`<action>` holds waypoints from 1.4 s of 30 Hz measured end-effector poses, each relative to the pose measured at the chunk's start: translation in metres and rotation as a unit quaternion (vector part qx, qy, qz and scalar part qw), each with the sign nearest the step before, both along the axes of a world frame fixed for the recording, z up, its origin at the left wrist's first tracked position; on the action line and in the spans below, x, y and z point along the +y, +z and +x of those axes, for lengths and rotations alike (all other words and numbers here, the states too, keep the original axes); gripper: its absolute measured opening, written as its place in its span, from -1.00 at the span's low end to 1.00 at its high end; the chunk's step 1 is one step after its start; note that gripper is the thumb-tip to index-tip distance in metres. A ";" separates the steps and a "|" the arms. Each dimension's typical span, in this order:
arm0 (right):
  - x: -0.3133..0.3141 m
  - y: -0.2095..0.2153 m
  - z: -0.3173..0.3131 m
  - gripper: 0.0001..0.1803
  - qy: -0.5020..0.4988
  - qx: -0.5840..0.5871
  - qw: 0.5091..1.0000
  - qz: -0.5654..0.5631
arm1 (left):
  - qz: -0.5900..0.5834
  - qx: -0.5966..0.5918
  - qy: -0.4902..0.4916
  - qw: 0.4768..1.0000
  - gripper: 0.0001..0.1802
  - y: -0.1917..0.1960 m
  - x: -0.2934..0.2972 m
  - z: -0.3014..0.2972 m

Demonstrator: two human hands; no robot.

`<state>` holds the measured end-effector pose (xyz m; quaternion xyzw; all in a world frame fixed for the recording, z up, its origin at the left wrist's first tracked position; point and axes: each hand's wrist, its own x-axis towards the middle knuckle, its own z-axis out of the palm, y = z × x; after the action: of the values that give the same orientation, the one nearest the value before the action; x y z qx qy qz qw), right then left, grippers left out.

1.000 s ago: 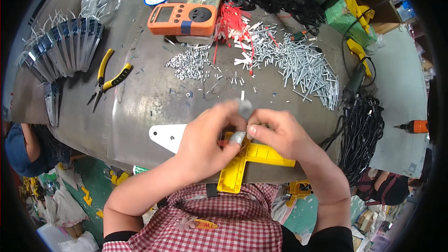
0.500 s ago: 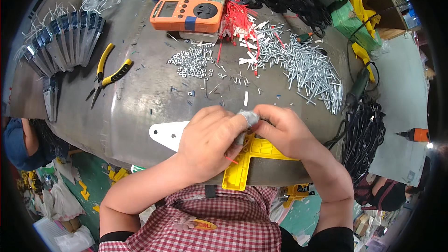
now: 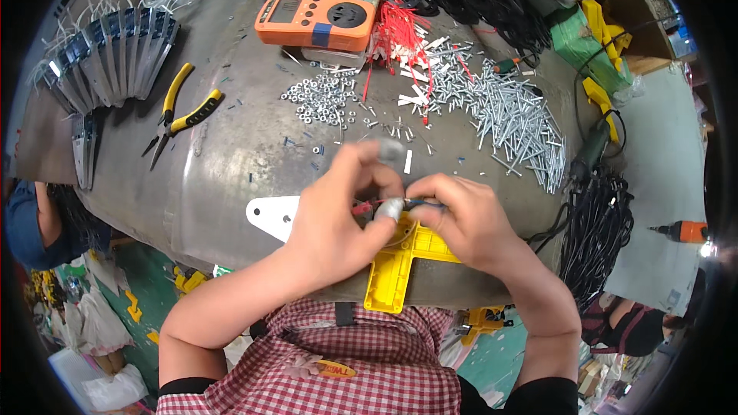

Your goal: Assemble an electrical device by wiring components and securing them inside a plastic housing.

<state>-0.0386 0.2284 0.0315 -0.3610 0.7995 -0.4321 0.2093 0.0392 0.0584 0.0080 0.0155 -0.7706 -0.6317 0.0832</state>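
Note:
My left hand (image 3: 329,214) has grey wrapping on its thumb and index finger. The index finger is lifted, while the thumb and curled fingers close around a short red wire (image 3: 363,207). My right hand (image 3: 469,223) pinches a dark wire (image 3: 425,203), its end close to the left thumb. Below both hands, a yellow plastic housing (image 3: 387,280) lies open side up at the table's near edge. A thin wire loops over its upper part. Partly behind my left hand lies a white plate with holes (image 3: 269,214).
Yellow-handled pliers (image 3: 179,111) and a row of metal strips with wires (image 3: 115,58) lie left. Farther back are nuts (image 3: 319,98), screws (image 3: 515,119), red wires (image 3: 396,31) and an orange meter (image 3: 315,21). A black cable bundle (image 3: 598,227) hangs right.
My left index finger has lifted away from the thumb, and the hands have parted slightly. The red and dark wires between them now show.

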 end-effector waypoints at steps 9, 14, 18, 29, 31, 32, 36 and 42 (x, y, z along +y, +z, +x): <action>0.002 -0.011 -0.021 -0.79 -0.016 0.016 0.997 0.073 | -0.220 0.116 -0.047 0.967 -0.29 -0.003 -0.025 0.021; 0.014 -0.012 -0.012 -0.81 -0.107 0.101 0.986 -0.081 | -0.260 0.203 -0.023 0.944 -0.52 -0.010 -0.018 0.025; 0.021 -0.009 0.029 -0.76 -0.045 0.227 0.972 0.024 | -0.121 0.188 0.033 0.974 -0.58 -0.027 -0.004 0.026; 0.028 -0.002 0.038 -0.86 -0.029 0.170 0.985 0.016 | -0.230 0.220 -0.045 0.947 -0.64 -0.019 -0.001 0.022; 0.026 0.002 0.040 -0.84 -0.039 0.194 0.980 0.013 | -0.297 0.142 -0.087 0.940 -0.51 -0.003 0.007 0.030; 0.026 0.003 0.041 -0.83 -0.048 0.217 0.975 0.010 | -0.301 0.167 -0.085 0.935 -0.51 0.001 0.012 0.030; 0.027 0.002 0.044 -0.80 -0.063 0.240 0.969 0.012 | -0.282 0.211 -0.052 0.935 -0.52 0.001 0.014 0.031; 0.024 -0.002 0.049 -0.79 -0.074 0.245 0.966 -0.018 | -0.306 0.202 -0.029 0.930 -0.56 -0.009 0.023 0.037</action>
<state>0.0101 0.2520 0.0297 -0.4000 0.8427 -0.3591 -0.0323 0.0758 0.0810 -0.0010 -0.1609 -0.8936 -0.3572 0.2193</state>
